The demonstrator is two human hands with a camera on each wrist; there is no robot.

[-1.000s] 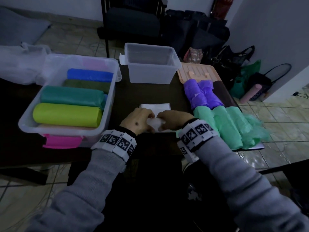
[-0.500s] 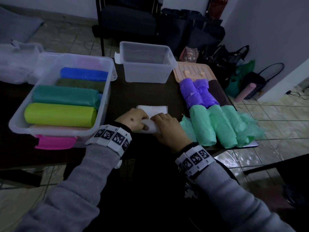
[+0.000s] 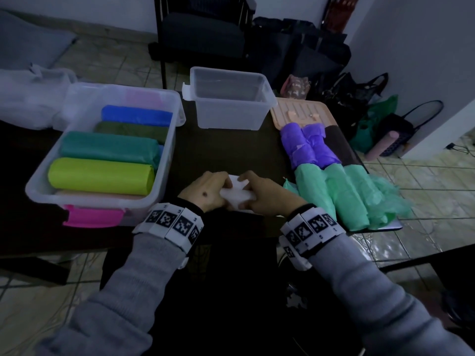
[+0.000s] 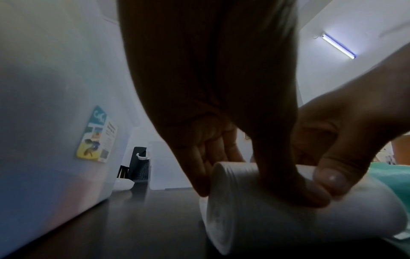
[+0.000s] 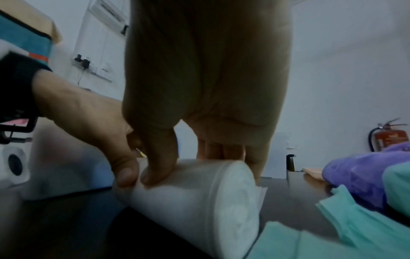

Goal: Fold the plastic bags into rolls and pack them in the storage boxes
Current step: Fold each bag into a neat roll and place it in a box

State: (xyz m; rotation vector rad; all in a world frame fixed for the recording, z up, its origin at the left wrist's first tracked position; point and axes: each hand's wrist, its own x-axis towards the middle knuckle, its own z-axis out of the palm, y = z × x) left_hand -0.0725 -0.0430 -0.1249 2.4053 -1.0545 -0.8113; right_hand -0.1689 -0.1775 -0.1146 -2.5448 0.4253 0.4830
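Your left hand [image 3: 205, 190] and right hand [image 3: 267, 192] both curl around the white roll [image 3: 236, 197]; slacken either grip and its layers could spring loose before reaching the empty box [image 3: 228, 98] at 12 o'clock.

Head view high above table [image 3: 223, 152]; both wrist views low, close, sharing white roll [image 4: 288, 219].

Under the fingers [image 5: 158, 168] lies a white plastic roll [image 3: 237, 197], thin, matt film wound in fine layers. Left of them, a translucent, frosted plastic box [image 3: 169, 155] with a glossy pink clasp [image 3: 93, 218]. Beneath, the dark table [image 4: 142, 219] is smooth, faintly sheened. Right, crinkled green [image 3: 341, 199] and purple film [image 3: 305, 147].
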